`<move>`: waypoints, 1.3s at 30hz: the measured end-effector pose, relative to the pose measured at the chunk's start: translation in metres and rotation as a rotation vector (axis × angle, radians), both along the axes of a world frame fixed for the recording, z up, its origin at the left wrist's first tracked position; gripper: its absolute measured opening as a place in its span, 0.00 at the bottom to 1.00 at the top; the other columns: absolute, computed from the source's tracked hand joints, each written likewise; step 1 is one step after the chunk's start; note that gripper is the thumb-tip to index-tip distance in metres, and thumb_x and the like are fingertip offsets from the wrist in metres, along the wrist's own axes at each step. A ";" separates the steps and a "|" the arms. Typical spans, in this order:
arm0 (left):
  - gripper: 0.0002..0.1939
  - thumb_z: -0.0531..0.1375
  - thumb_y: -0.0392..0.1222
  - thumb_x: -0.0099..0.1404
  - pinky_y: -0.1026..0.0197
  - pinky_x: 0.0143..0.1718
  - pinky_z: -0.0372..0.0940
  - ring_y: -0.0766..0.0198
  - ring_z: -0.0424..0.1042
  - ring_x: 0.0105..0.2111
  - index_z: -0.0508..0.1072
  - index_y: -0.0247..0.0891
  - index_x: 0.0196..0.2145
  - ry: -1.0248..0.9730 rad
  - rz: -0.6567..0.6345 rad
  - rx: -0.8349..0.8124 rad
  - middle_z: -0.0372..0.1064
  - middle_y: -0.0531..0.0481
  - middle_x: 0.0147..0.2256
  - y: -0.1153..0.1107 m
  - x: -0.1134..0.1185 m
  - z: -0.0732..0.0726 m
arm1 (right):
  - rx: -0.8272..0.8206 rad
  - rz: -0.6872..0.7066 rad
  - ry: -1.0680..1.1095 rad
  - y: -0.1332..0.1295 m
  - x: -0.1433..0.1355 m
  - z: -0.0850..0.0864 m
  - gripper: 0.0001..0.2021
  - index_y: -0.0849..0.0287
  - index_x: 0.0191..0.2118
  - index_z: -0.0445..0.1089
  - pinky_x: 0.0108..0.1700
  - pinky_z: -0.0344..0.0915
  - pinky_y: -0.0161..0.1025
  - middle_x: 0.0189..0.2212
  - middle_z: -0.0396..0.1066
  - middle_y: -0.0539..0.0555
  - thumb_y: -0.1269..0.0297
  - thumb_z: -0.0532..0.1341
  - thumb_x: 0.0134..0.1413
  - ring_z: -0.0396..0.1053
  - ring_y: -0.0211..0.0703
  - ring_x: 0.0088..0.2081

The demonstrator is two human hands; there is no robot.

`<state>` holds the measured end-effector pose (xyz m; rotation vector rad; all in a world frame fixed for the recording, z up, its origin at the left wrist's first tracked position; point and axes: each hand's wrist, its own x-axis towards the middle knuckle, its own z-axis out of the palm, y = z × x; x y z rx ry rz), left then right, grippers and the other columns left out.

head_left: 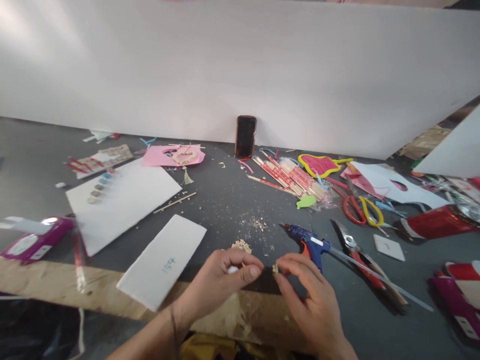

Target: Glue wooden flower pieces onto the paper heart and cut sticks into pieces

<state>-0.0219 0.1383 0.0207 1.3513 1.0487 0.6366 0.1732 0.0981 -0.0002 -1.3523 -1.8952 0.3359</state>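
Note:
Near the front edge of the dark table, my left hand (225, 280) is closed, with a small white thing (233, 269) showing between its curled fingers. Facing it, my right hand (311, 297) pinches small beige pieces (275, 268) between thumb and fingertips. The two hands are a little apart. Just behind my left hand lies a small heap of beige pieces (242, 245), with crumbs scattered farther back. A blue glue gun (313, 242) with a clear glue stick lies beyond my right hand.
A phone (245, 136) leans against the white board (225, 70). Left are white sheets (127, 200), a white block (163, 260) and a purple device (37, 240). Right are wrapped sticks (290, 177), pliers (362, 262), scissors (362, 210) and a red can (438, 221).

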 end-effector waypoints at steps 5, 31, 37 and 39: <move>0.11 0.58 0.48 0.60 0.61 0.36 0.63 0.58 0.69 0.41 0.75 0.45 0.39 0.376 0.144 0.284 0.71 0.49 0.41 0.028 -0.015 0.002 | -0.065 -0.013 -0.266 0.012 0.002 -0.027 0.07 0.57 0.39 0.70 0.41 0.67 0.43 0.35 0.71 0.55 0.67 0.56 0.56 0.68 0.44 0.38; 0.11 0.53 0.36 0.62 0.52 0.43 0.57 0.54 0.64 0.43 0.75 0.43 0.34 0.886 -0.240 0.778 0.74 0.49 0.36 0.093 0.037 -0.021 | -0.005 -0.311 -0.457 -0.020 0.049 -0.009 0.15 0.57 0.40 0.68 0.34 0.69 0.39 0.35 0.73 0.56 0.55 0.48 0.60 0.73 0.44 0.34; 0.09 0.54 0.36 0.61 0.51 0.44 0.54 0.53 0.63 0.42 0.75 0.42 0.29 0.871 -0.304 0.822 0.74 0.47 0.32 0.098 0.055 -0.027 | -0.143 -0.455 -0.511 -0.024 0.060 -0.033 0.22 0.61 0.42 0.63 0.32 0.68 0.43 0.32 0.73 0.61 0.46 0.47 0.58 0.73 0.51 0.33; 0.09 0.55 0.35 0.60 0.51 0.43 0.54 0.53 0.63 0.42 0.74 0.41 0.27 0.871 -0.313 0.828 0.73 0.46 0.32 0.098 0.058 -0.029 | -0.166 -0.478 -0.524 -0.022 0.058 -0.037 0.22 0.62 0.43 0.62 0.34 0.67 0.46 0.33 0.72 0.63 0.47 0.49 0.57 0.73 0.53 0.34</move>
